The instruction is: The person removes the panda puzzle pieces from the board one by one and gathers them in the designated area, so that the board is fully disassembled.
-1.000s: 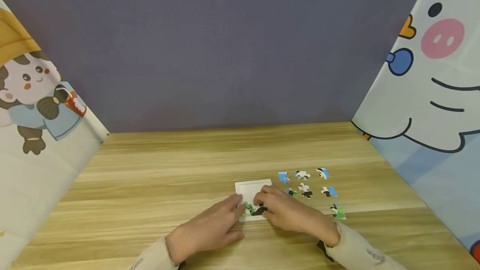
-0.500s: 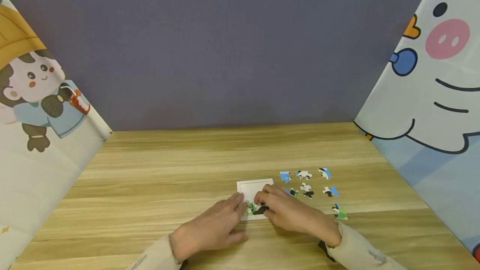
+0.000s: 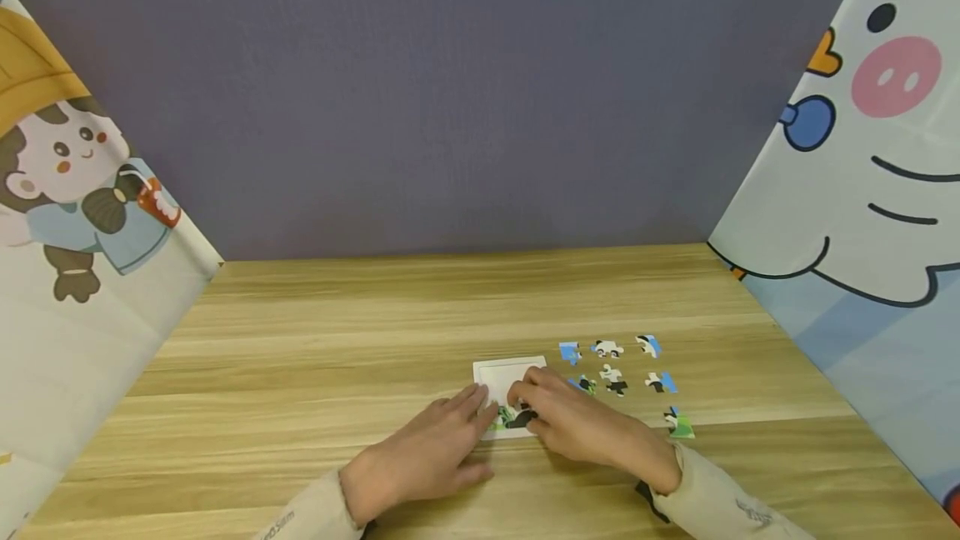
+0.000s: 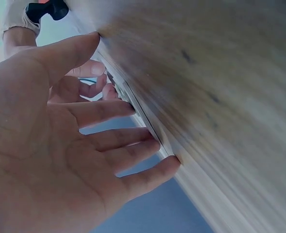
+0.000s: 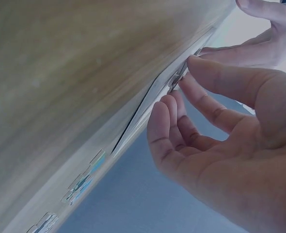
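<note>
A small white puzzle tray [image 3: 491, 373] lies flat on the table, with green, black and white panda pieces along its near side. My left hand [image 3: 431, 452] rests with extended fingertips on the tray's left edge; in the left wrist view its fingers [image 4: 148, 179] are spread and straight. From the right, my right hand [image 3: 577, 417] reaches over the tray with curled fingers. Its thumb and index finger pinch a mostly black puzzle piece [image 3: 520, 420] at the near right corner; the right wrist view shows them meeting at a thin piece. The hand hides part of that corner.
To the right of the tray lie several loose puzzle pieces, among them a panda-face piece [image 3: 607, 349], a blue piece [image 3: 570, 352] and a green corner piece [image 3: 680, 424]. A grey panel [image 3: 465, 107] stands behind the wooden table [image 3: 300, 332], with printed cartoon panels at both sides.
The view shifts slightly. Both hands stay nearly in place over the tray, with only slight finger movement; the loose pieces lie as before.
</note>
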Demonstrator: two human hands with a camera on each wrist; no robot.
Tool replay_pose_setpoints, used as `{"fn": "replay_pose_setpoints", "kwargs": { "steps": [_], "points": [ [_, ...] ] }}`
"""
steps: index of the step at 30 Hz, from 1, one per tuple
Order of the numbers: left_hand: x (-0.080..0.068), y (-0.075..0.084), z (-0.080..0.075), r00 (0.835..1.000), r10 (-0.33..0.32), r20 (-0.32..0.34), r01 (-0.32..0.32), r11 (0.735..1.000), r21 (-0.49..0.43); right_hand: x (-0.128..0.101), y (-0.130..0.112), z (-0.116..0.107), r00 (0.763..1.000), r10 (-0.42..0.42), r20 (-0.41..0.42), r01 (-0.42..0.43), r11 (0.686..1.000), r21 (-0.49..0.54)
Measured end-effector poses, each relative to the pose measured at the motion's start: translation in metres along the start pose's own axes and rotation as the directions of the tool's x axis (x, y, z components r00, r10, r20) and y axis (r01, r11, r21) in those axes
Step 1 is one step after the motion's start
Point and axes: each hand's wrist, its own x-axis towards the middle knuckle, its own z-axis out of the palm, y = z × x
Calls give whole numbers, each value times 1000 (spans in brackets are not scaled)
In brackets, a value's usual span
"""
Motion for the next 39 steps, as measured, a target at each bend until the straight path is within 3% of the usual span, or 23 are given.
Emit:
{"fn": "replay_pose_setpoints", "kwargs": {
  "steps": [15, 39],
  "points": [
    [0, 4, -1, 1000, -9, 6, 9, 1000, 20, 1, -2, -2, 998, 51, 44, -52, 998, 36],
    [1, 6, 3, 1000, -17, -21, 18, 998, 59, 3, 2, -4, 999, 3, 38, -6, 997, 81]
  ]
}}
